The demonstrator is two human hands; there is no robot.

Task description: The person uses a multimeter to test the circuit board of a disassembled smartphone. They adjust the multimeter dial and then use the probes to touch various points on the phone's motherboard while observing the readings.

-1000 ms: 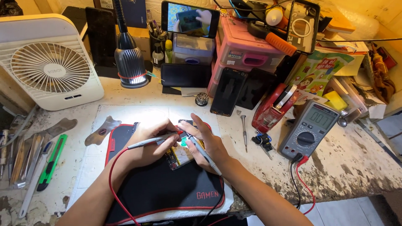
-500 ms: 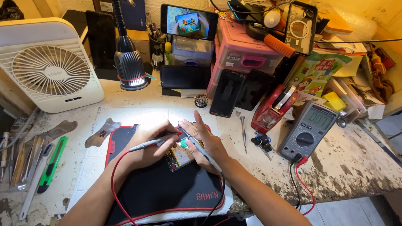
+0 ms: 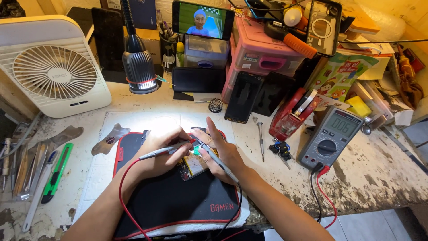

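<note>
My left hand [image 3: 157,152] grips a grey test probe [image 3: 156,153] with a red lead. My right hand [image 3: 221,152] grips a second probe [image 3: 217,159] with a black lead. Both probe tips meet over a small circuit board [image 3: 192,166] that lies between my hands on a black mat with red trim [image 3: 178,203]. The leads run to a grey multimeter [image 3: 330,138] on the right of the bench. My fingers hide much of the board.
A white fan [image 3: 53,67] stands at the back left beside a lit lamp head [image 3: 138,67]. Hand tools and a green knife [image 3: 55,174] lie along the left edge. Phones, a pink drawer box [image 3: 263,49], a red tape dispenser [image 3: 292,114] and a screwdriver [image 3: 261,140] crowd the back and right.
Both hands stay over the board with the probes; only the picture on the propped phone's screen has changed.
</note>
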